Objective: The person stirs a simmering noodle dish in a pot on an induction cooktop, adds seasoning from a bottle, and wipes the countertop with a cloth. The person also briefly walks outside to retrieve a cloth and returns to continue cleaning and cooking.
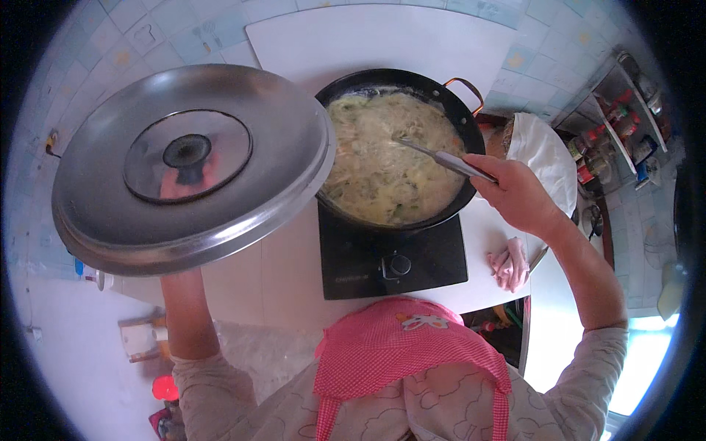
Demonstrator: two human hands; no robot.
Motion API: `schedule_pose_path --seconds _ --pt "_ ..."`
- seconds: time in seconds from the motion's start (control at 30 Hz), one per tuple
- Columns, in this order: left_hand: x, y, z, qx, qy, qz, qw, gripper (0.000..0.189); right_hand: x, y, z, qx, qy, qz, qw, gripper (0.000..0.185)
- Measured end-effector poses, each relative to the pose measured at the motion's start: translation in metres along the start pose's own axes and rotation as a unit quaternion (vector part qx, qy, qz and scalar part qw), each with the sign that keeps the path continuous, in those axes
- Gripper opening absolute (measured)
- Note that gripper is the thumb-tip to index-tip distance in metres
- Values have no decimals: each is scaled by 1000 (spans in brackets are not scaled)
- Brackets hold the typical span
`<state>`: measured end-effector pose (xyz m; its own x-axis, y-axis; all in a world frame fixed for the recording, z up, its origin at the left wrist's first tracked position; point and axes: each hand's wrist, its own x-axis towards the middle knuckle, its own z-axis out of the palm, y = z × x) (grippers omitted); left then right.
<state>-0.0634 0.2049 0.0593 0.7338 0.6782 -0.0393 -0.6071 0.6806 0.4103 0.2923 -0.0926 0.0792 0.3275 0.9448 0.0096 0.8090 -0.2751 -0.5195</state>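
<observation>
A large steel pot lid [276, 143] with a round glass window is held up, tilted, left of the wok. My left hand [172, 186] shows only as a blur through the glass, around the dark knob [187, 151] on the lid's far side. My right hand [513, 193] grips the grey handle of a metal cooking utensil [455, 162]; its working end dips into the food, so its kind is hidden. Pale, brothy food with green bits [380, 176] fills the black two-toned wok [474, 138]. The lid overlaps the wok's left rim.
The wok stands on a black hob [353, 259] with one control knob [397, 266]. A crumpled pink cloth [510, 265] lies right of it. White fabric [543, 157] covers something behind my right hand. A wall rack [615, 132] holds several bottles. A copper-coloured loop handle [474, 91] sticks out.
</observation>
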Motion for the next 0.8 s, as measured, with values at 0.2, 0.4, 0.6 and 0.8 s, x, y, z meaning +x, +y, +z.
schedule_pose_path --seconds 0.2,0.4,0.6,0.8 --pt "-1 4 -10 1 1 13 1000 44 -5 -16 -12 260 -110 185 941 33" --pt "-14 -12 7 404 -27 103 909 44 -30 -17 -24 348 -105 251 897 34" --pt "-6 -8 -2 64 -46 11 997 50 -52 -7 -36 355 -75 239 901 37" --pt "-10 -18 4 114 21 74 990 47 -65 3 -43 323 -18 220 920 36"
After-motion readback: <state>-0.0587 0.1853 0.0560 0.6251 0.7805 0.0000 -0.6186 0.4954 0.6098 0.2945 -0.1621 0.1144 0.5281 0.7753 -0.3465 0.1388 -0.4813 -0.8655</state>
